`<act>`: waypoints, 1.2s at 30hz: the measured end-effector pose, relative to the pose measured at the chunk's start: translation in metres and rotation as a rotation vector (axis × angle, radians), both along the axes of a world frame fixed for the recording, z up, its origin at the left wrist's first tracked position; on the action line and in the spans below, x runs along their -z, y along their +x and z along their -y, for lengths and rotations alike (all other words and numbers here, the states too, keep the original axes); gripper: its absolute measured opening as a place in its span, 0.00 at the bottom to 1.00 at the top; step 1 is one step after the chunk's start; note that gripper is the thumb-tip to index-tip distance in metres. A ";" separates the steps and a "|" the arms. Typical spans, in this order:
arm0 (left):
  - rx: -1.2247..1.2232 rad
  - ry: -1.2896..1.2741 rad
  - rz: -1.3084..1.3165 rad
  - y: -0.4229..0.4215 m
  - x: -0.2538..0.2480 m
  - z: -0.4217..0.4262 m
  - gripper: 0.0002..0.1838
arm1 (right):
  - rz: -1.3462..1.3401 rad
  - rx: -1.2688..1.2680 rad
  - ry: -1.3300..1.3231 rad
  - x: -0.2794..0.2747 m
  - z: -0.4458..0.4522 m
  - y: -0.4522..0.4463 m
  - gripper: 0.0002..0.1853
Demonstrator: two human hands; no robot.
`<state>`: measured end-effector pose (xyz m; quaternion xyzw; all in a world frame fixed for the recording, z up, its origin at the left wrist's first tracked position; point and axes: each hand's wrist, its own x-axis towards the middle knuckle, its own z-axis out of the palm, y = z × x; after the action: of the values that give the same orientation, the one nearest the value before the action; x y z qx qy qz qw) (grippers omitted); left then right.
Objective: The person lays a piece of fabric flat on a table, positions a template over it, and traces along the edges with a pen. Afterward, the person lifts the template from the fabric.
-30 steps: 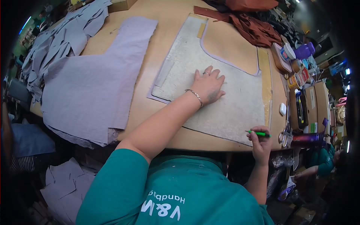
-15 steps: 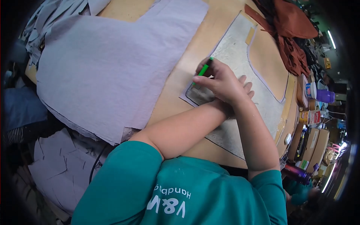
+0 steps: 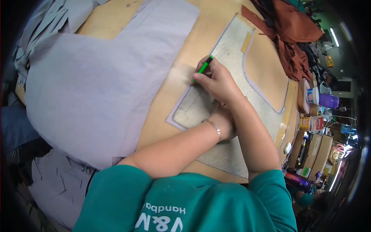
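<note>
From my remote seat, I am seeing the right arm (image 3: 259, 131) crossing over the left arm (image 3: 181, 149), both sleeves green. The right grip (image 3: 216, 79) is bending inward at the wrist, its fingers closing narrowly around a green pen (image 3: 203, 67). The left grip (image 3: 225, 113) is resting low over the work, mostly hiding beneath the right forearm, so I am not managing to tell how wide its fingers are spreading. A chain bracelet (image 3: 215, 130) is circling that wrist.

The counter (image 3: 164, 91) is showing bare wood in its middle. A large lavender cloth (image 3: 96, 92) is covering its left side down to the near edge, and rust-brown fabric (image 3: 293, 27) is bunching at the far right corner. Along the right edge, a white tub (image 3: 312, 96), a purple container (image 3: 328, 101) and cardboard boxes (image 3: 321, 154) are crowding together. Beyond, a lamp (image 3: 334, 37) is glowing in the dim room.

The grey template (image 3: 228, 48) is lying right of the counter's middle, both grips being over it, with a lavender piece (image 3: 173, 121) peeking out beneath its border. The pen's tip is pointing down at the template's left edge; I am not seeing whether it is touching.
</note>
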<state>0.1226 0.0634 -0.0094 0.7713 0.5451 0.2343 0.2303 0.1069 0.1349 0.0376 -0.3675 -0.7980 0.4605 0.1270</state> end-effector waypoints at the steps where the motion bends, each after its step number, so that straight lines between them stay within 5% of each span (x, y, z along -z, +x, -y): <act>1: 0.004 -0.061 -0.053 -0.004 -0.014 0.002 0.33 | -0.029 0.037 0.016 0.002 -0.015 0.000 0.10; 12: -0.010 -0.076 -0.054 -0.010 -0.028 0.003 0.33 | -0.121 0.235 0.353 0.031 -0.228 0.001 0.09; 20: -0.038 -0.052 -0.037 -0.009 -0.025 0.002 0.32 | -0.343 0.516 0.213 0.036 -0.297 -0.011 0.11; 25: -0.066 0.001 0.001 -0.007 -0.019 0.008 0.31 | -0.596 0.492 0.133 0.027 -0.227 -0.014 0.11; 31: 0.042 -0.168 -0.004 -0.014 -0.022 0.007 0.29 | -0.043 -0.121 -0.412 -0.008 -0.021 -0.014 0.09; 32: -0.104 -0.074 0.178 0.016 0.014 0.002 0.28 | 0.010 -0.176 -0.394 -0.008 -0.005 -0.013 0.10; 36: -0.078 -0.051 0.266 0.002 0.000 0.001 0.28 | 0.158 -0.250 -0.351 -0.011 0.021 -0.016 0.11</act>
<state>0.1244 0.0623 -0.0093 0.7056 0.5451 0.3293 0.3107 0.0906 0.1136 0.0489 -0.3173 -0.7523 0.5742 -0.0597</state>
